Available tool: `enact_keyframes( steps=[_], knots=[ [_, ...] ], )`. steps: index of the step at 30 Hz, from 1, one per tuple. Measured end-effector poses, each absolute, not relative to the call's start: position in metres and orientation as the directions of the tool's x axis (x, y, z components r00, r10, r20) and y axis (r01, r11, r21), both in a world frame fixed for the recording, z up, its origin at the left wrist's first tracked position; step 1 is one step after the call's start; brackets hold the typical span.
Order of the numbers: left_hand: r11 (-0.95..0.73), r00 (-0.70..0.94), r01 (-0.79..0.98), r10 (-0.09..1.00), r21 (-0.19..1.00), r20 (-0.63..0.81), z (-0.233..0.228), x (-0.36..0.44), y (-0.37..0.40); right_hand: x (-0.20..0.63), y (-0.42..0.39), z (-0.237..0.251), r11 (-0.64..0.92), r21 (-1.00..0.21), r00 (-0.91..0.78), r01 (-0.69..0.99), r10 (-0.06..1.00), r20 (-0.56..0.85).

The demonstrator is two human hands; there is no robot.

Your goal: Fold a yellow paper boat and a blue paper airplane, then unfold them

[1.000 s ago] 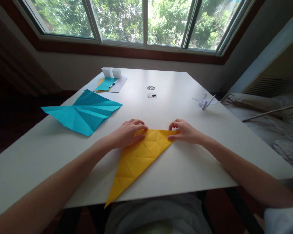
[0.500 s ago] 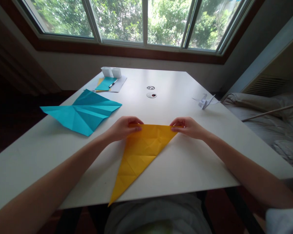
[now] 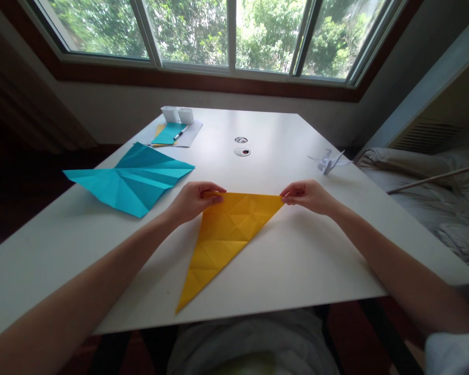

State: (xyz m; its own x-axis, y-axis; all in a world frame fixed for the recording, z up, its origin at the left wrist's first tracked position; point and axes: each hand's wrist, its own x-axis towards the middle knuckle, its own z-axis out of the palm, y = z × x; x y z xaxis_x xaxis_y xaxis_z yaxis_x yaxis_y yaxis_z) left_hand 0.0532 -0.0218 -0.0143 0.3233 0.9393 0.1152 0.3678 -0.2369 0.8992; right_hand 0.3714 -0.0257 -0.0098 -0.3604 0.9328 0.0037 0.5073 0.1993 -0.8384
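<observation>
A yellow sheet of paper (image 3: 226,229), folded to a triangle and marked with creases, is held between my hands over the near part of the table. My left hand (image 3: 197,200) pinches its upper left corner, thumb on top. At the upper right corner, the fingertips of my right hand (image 3: 307,197) are closed on the paper. Its long point hangs down toward the table's front edge. To the left of my left hand lies a creased turquoise sheet of paper (image 3: 135,177), partly unfolded.
A white paper crane (image 3: 326,162) stands on the right of the white table (image 3: 297,260). At the back left are turquoise and yellow papers (image 3: 168,134), a pen (image 3: 180,133) and two small white boxes (image 3: 185,115). Two round disc-like fittings (image 3: 242,151) sit mid-table.
The yellow paper has moved slightly away from me with both hands, and its lower point is now above the table's front edge. My right hand has shifted outward to the corner's tip.
</observation>
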Motion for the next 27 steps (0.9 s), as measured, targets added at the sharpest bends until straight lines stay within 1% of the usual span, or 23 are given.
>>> enact_keyframes(
  steps=[7, 15, 17, 19, 21, 22, 24, 26, 27],
  knots=[
    [-0.212, 0.280, 0.338, 0.953, 0.917, 0.117, -0.019, 0.052, -0.019, 0.373, -0.025, -0.011, 0.202, -0.848, -0.343, 0.490, 0.939, 0.026],
    [-0.203, 0.291, 0.328, 0.951, 0.923, 0.106, -0.022, 0.052, -0.017, 0.375, -0.023, -0.011, 0.199, -0.845, -0.320, 0.497, 0.947, 0.035],
    [-0.214, 0.292, 0.339, 0.950, 0.916, 0.114, -0.023, 0.051, -0.016, 0.375, -0.023, -0.012, 0.199, -0.837, -0.320, 0.509, 0.947, 0.031],
    [-0.257, 0.298, 0.393, 0.944, 0.883, 0.142, -0.024, 0.052, -0.017, 0.375, -0.023, -0.013, 0.208, -0.816, -0.322, 0.539, 0.946, 0.029],
    [-0.326, 0.313, 0.491, 0.931, 0.808, 0.185, -0.024, 0.056, -0.019, 0.373, -0.023, -0.015, 0.244, -0.751, -0.317, 0.613, 0.947, 0.050],
    [-0.362, 0.325, 0.540, 0.922, 0.760, 0.209, -0.024, 0.058, -0.021, 0.370, -0.024, -0.015, 0.284, -0.689, -0.315, 0.666, 0.945, 0.085],
    [-0.418, 0.353, 0.606, 0.904, 0.677, 0.242, -0.023, 0.065, -0.023, 0.362, -0.026, -0.015, 0.398, -0.515, -0.339, 0.759, 0.917, 0.208],
    [-0.451, 0.379, 0.627, 0.889, 0.635, 0.256, -0.023, 0.070, -0.024, 0.348, -0.031, -0.013, 0.536, -0.334, -0.441, 0.775, 0.838, 0.321],
    [-0.460, 0.389, 0.630, 0.884, 0.626, 0.258, -0.023, 0.072, -0.024, 0.338, -0.035, -0.012, 0.609, -0.281, -0.523, 0.742, 0.788, 0.326]
  ],
)
